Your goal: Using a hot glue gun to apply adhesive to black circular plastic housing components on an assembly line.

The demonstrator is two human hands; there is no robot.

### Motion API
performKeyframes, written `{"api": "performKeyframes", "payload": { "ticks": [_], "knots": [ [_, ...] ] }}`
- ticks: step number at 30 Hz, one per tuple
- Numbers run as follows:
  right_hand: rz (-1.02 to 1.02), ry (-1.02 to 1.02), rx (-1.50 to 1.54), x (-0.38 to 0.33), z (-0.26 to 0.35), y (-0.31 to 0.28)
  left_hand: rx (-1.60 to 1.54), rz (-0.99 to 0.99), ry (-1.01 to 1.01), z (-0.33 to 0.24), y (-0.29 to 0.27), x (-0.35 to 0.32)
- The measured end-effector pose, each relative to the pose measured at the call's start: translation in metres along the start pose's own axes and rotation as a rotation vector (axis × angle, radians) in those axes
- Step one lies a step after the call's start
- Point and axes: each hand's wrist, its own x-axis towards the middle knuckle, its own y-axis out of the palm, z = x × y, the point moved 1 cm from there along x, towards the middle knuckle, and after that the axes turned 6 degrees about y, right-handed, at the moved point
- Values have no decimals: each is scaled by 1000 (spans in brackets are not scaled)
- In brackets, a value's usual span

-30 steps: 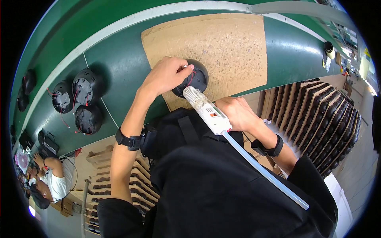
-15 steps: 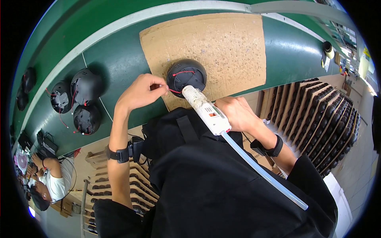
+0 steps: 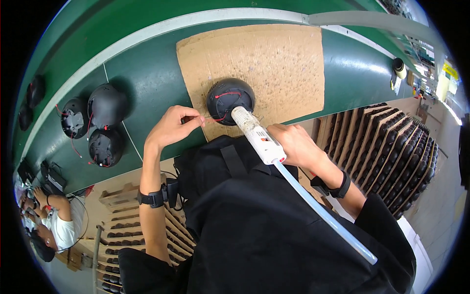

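Note:
A round black plastic housing (image 3: 237, 87) lies on the cardboard sheet, its hollow side showing, with a red wire (image 3: 228, 93) across its inside. My left hand (image 3: 175, 126) is left of the housing, thumb and forefinger pinched on a thin red-and-black wire (image 3: 215, 119) that runs into it. My right hand (image 3: 295, 144) is wrapped around a white hot glue gun (image 3: 263, 143). The gun's ribbed front end reaches over the housing's near rim and hides its nozzle tip. A long translucent glue stick (image 3: 323, 220) sticks out of the gun's back end.
The stained cardboard (image 3: 274, 59) covers part of the green table (image 3: 152, 63). Several black housings with red wires, such as this one (image 3: 105, 105), sit at the left. Racks (image 3: 387, 152) full of dark round parts stand at the right and lower left. A co-worker (image 3: 61, 220) sits far left.
My left hand has drawn slightly down, keeping the wire pinched. The gun still points into the housing. The whole view has shifted a little.

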Motion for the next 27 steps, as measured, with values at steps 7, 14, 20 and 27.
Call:
{"api": "performKeyframes", "payload": {
  "ticks": [7,14,20,27],
  "knots": [
    [0,126,-23,0,21,-18,97,-319,-39,20,-1,8],
    [-159,23,210,-27,-15,-22,453,-281,492,8,41,30],
    [-356,160,352,-37,-20,-17,465,-275,553,0,62,52],
    [-356,141,505,-34,-27,-22,412,-402,476,7,64,36]
  ]
}}
